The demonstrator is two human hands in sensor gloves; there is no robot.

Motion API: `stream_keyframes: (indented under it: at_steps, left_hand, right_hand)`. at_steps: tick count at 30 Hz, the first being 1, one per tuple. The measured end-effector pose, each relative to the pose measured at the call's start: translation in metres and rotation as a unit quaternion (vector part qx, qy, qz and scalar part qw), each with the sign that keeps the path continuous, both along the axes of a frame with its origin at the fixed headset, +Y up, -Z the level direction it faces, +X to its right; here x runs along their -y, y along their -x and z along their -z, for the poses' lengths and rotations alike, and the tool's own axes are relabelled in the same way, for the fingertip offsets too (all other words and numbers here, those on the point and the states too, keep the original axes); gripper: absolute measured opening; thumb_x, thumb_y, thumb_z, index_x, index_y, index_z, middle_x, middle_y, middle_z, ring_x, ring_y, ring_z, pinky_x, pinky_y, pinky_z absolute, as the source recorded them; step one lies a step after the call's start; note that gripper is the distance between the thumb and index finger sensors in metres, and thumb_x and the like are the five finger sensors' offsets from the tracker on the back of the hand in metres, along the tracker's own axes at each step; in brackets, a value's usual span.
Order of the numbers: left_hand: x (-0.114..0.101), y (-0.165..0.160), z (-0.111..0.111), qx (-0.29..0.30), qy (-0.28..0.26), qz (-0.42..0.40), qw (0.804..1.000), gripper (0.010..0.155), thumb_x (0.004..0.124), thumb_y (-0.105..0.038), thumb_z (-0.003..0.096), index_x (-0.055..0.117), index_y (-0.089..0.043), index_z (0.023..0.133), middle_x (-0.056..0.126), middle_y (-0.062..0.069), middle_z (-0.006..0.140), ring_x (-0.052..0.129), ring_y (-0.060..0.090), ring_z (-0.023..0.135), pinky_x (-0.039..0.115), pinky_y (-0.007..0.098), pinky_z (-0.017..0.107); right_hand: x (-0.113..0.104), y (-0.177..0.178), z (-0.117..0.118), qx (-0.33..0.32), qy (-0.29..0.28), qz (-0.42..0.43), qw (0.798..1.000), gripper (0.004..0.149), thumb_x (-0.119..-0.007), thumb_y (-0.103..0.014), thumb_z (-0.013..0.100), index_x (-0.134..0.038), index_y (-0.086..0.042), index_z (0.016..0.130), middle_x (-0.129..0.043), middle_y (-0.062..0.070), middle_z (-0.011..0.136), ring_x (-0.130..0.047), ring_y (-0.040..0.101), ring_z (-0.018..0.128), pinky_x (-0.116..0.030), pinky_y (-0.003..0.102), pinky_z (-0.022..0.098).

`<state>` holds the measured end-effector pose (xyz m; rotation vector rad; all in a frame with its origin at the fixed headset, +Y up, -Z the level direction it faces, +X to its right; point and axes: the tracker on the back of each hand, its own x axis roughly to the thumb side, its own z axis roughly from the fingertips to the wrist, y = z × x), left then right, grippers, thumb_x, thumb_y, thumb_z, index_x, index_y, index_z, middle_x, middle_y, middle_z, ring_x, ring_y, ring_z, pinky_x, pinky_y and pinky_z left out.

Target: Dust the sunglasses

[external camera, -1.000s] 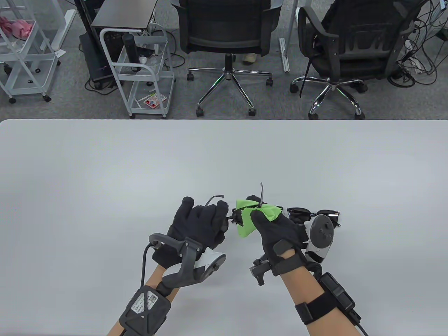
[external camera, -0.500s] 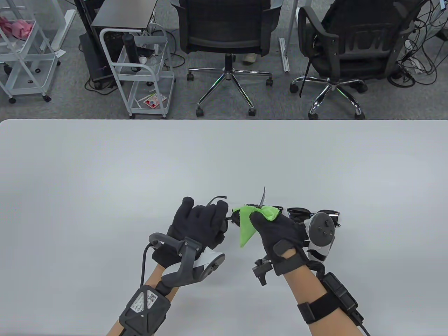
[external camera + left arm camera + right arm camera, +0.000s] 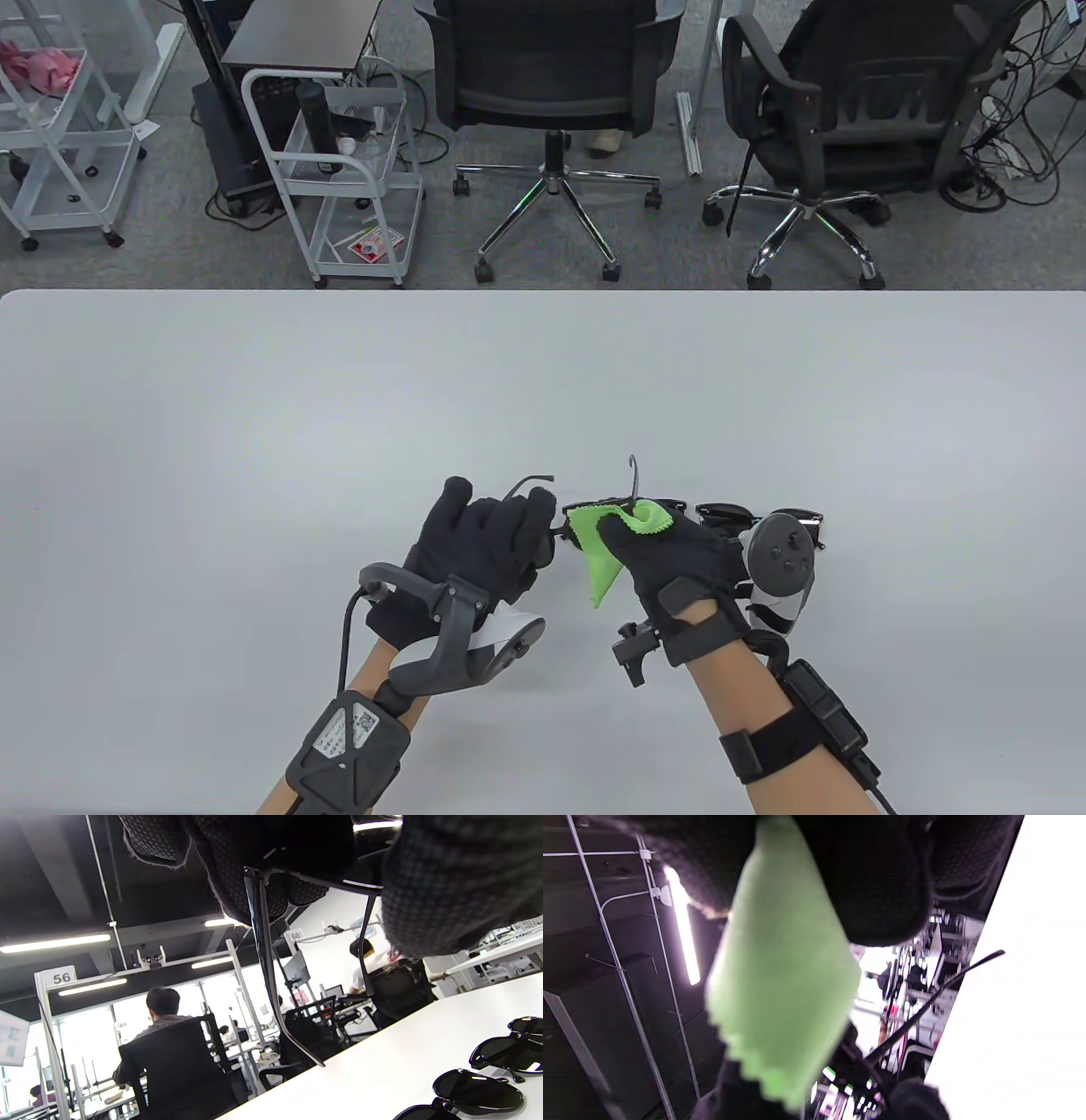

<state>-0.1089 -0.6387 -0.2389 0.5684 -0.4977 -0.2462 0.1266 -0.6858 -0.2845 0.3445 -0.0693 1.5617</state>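
Observation:
I hold a pair of black sunglasses (image 3: 567, 528) above the table between both hands. My left hand (image 3: 530, 531) grips one end of the frame, its temple (image 3: 528, 484) sticking up; the temples (image 3: 265, 976) also hang down in the left wrist view. My right hand (image 3: 624, 525) pinches a green cloth (image 3: 604, 552) around the lens, thumb on top, and the other temple (image 3: 633, 477) rises behind it. In the right wrist view the cloth (image 3: 780, 984) drapes from the fingers. The lens itself is hidden by the cloth.
More black sunglasses (image 3: 728, 514) lie on the white table (image 3: 254, 424) just right of my right hand, partly behind its tracker (image 3: 780, 556); they show in the left wrist view (image 3: 477, 1090). Office chairs (image 3: 551, 93) and carts (image 3: 339, 170) stand beyond the far edge.
The right hand has rubbed the cloth over the lens; the cloth has bunched narrower and hangs lower. The right temple swung slightly. The left hand has stayed put.

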Motion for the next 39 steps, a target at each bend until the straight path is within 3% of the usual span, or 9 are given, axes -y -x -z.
stream_keyframes:
  at_steps: [2, 4, 8, 13, 19, 25, 29, 34, 39]
  left_hand:
    - [-0.001, 0.004, 0.001, -0.001, -0.002, 0.003, 1.000, 0.098, 0.099, -0.062, 0.0232, 0.054, -0.034, 0.105, 0.081, -0.018, 0.094, 0.094, 0.008, 0.079, 0.064, 0.049, 0.078]
    - [-0.001, 0.005, 0.001, 0.002, 0.002, 0.005, 1.000, 0.098, 0.100, -0.061, 0.0233, 0.054, -0.033, 0.105, 0.081, -0.018, 0.094, 0.094, 0.008, 0.079, 0.064, 0.049, 0.078]
    - [0.001, 0.000, 0.000, 0.009, 0.003, 0.011, 1.000, 0.098, 0.100, -0.059, 0.0239, 0.052, -0.032, 0.106, 0.079, -0.018, 0.095, 0.093, 0.008, 0.079, 0.064, 0.049, 0.078]
    - [0.001, -0.002, -0.002, 0.017, 0.006, 0.006, 1.000, 0.098, 0.099, -0.061, 0.0231, 0.053, -0.032, 0.105, 0.080, -0.018, 0.094, 0.095, 0.006, 0.077, 0.065, 0.048, 0.078]
    - [-0.002, 0.011, 0.004, 0.009, 0.029, -0.056, 0.998, 0.098, 0.096, -0.065, 0.0214, 0.056, -0.032, 0.104, 0.084, -0.018, 0.092, 0.099, 0.005, 0.073, 0.068, 0.046, 0.077]
    - [-0.007, 0.014, 0.002, 0.013, 0.022, -0.084, 0.996, 0.099, 0.094, -0.069, 0.0191, 0.059, -0.031, 0.103, 0.086, -0.018, 0.091, 0.103, 0.003, 0.068, 0.071, 0.044, 0.076]
    - [-0.009, 0.004, -0.006, 0.025, 0.016, -0.086, 0.996, 0.099, 0.094, -0.069, 0.0186, 0.060, -0.030, 0.103, 0.087, -0.017, 0.090, 0.104, 0.003, 0.065, 0.073, 0.043, 0.075]
    - [-0.007, -0.011, -0.011, 0.024, 0.005, -0.063, 0.998, 0.099, 0.095, -0.067, 0.0179, 0.061, -0.029, 0.103, 0.087, -0.015, 0.090, 0.104, 0.001, 0.062, 0.075, 0.043, 0.073]
    - [-0.008, -0.009, -0.006, 0.036, 0.056, -0.095, 0.993, 0.098, 0.098, -0.058, 0.0190, 0.058, -0.027, 0.104, 0.085, -0.015, 0.092, 0.105, -0.004, 0.061, 0.076, 0.041, 0.073]
  right_hand:
    - [0.003, 0.001, 0.004, -0.065, 0.006, 0.014, 0.998, 0.044, -0.084, -0.035, 0.045, -0.089, -0.012, 0.081, -0.099, 0.008, 0.075, -0.101, 0.030, 0.055, -0.075, 0.058, 0.055]
    - [0.004, 0.002, 0.005, -0.077, 0.015, 0.014, 0.997, 0.045, -0.087, -0.028, 0.043, -0.086, -0.012, 0.085, -0.097, 0.008, 0.080, -0.099, 0.031, 0.061, -0.073, 0.059, 0.056]
    - [-0.004, 0.002, -0.001, 0.032, -0.018, -0.035, 0.999, 0.041, -0.097, -0.038, 0.036, -0.092, -0.016, 0.070, -0.102, 0.003, 0.061, -0.103, 0.022, 0.043, -0.080, 0.052, 0.052]
    - [0.003, -0.001, -0.003, 0.043, 0.001, 0.006, 0.999, 0.042, -0.085, -0.045, 0.043, -0.096, -0.013, 0.068, -0.105, 0.004, 0.057, -0.104, 0.021, 0.040, -0.081, 0.052, 0.052]
    - [0.013, 0.009, 0.003, -0.075, 0.030, 0.074, 0.994, 0.054, -0.076, -0.045, 0.049, -0.081, -0.010, 0.090, -0.094, 0.009, 0.086, -0.099, 0.031, 0.069, -0.071, 0.061, 0.059]
    - [0.009, 0.033, -0.002, -0.133, -0.012, -0.060, 0.989, 0.059, -0.079, -0.044, 0.048, -0.074, -0.008, 0.094, -0.089, 0.011, 0.093, -0.096, 0.035, 0.077, -0.070, 0.063, 0.059]
    - [0.009, 0.043, -0.009, -0.084, 0.009, -0.062, 0.995, 0.054, -0.086, -0.038, 0.046, -0.080, -0.009, 0.090, -0.094, 0.011, 0.088, -0.099, 0.034, 0.072, -0.071, 0.062, 0.058]
    - [0.014, 0.044, -0.012, -0.014, 0.050, -0.032, 0.998, 0.044, -0.095, -0.037, 0.039, -0.089, -0.011, 0.073, -0.100, 0.006, 0.069, -0.102, 0.031, 0.060, -0.072, 0.061, 0.055]
    - [0.015, 0.036, -0.007, -0.013, 0.021, -0.032, 0.999, 0.042, -0.087, -0.044, 0.042, -0.094, -0.013, 0.069, -0.104, 0.003, 0.062, -0.104, 0.028, 0.055, -0.074, 0.060, 0.056]
